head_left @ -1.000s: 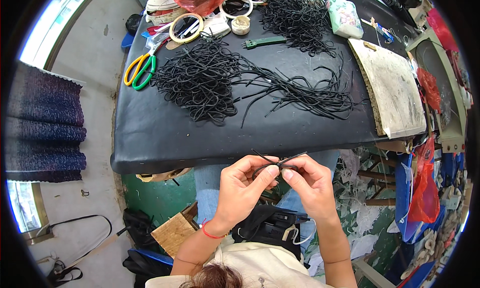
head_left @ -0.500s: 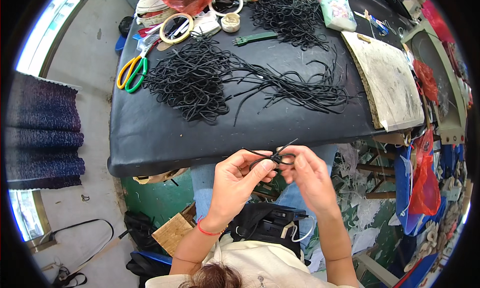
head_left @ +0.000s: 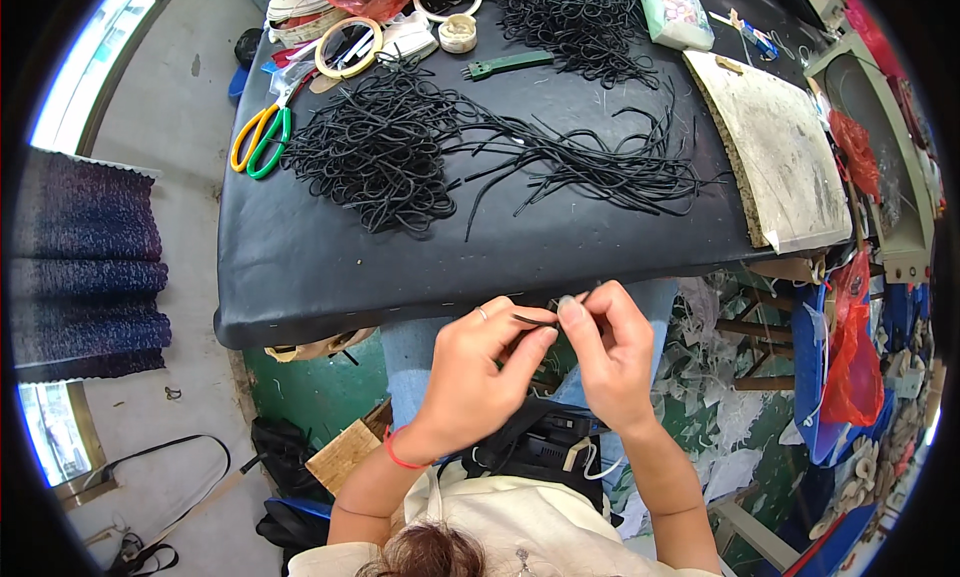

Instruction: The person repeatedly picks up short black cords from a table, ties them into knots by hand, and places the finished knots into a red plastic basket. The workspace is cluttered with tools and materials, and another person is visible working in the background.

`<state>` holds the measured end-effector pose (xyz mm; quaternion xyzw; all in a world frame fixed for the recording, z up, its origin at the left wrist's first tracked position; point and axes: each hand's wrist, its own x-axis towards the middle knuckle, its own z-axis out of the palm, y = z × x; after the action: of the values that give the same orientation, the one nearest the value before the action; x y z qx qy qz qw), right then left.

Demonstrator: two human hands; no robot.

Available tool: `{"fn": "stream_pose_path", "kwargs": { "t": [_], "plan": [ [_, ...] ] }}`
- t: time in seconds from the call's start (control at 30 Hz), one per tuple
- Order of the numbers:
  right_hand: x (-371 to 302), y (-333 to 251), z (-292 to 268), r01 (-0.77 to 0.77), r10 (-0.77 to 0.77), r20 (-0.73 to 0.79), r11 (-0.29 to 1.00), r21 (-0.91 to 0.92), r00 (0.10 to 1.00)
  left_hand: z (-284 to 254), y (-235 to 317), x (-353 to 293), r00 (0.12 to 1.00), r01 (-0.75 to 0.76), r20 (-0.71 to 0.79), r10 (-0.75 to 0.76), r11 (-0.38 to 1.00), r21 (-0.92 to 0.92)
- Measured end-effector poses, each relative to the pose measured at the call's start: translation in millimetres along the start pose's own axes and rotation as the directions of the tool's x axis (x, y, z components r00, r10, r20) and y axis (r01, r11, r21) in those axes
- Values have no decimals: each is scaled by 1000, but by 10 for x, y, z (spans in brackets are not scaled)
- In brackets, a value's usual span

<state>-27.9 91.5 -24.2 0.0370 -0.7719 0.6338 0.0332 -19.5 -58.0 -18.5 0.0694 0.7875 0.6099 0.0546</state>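
Note:
Just off the table's near edge, both my hands pinch one black cord [head_left: 532, 321]. My left hand [head_left: 488, 365], with a ring and a red wrist string, has thumb and fingers closed on it, a short end poking out between them. My right hand [head_left: 610, 352] is closed with thumb against forefinger, close beside the left. Most of the cord between them is hidden by the fingers. Beyond the hands, a tangled heap of black cords [head_left: 375, 147] lies on the black table [head_left: 340, 277], and a looser spread of straighter cords [head_left: 600, 172] stretches to its right.
Scissors [head_left: 262, 142] with yellow and green handles lie at the table's left. A green tool [head_left: 510, 65], rolls of tape [head_left: 348, 49] and a second cord heap [head_left: 575, 22] are farther back. A worn board [head_left: 775, 157] sits at the right, near a red bag [head_left: 850, 367].
The cord's loops, visible between my fingers before, have gone from sight. My right thumb and fingers have closed in toward the left hand, and only a short cord end shows.

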Motion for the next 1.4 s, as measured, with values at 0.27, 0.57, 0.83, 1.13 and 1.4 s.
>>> {"fn": "stream_pose_path", "kwargs": {
  "t": [0.27, 0.57, 0.83, 1.13, 1.4],
  "plan": [
    [158, 75, -26, -301, 294, 80, 874, 382, 953, -97, 2, 221, 950, 311, 198, -241, 771, -556],
    [294, 16, -71, -430, 352, 247, 746, 508, 903, -128, -50, 216, 943, 317, 166, -289, 622, -716],
    [330, 19, 62, -305, 225, 233, 863, 404, 946, -116, -142, 238, 969, 218, 20, -248, 808, -547],
    [1151, 375, -118, 456, -538, 118, 554, -696, 835, -1250, -157, 1104, 638, 213, -595, 488, 631, 746],
    [1253, 345, -176, 495, -553, 186, 484, -721, 812, -379, -23, 1005, 779, -386, -232, 583, 736, 556]
  ]
}}
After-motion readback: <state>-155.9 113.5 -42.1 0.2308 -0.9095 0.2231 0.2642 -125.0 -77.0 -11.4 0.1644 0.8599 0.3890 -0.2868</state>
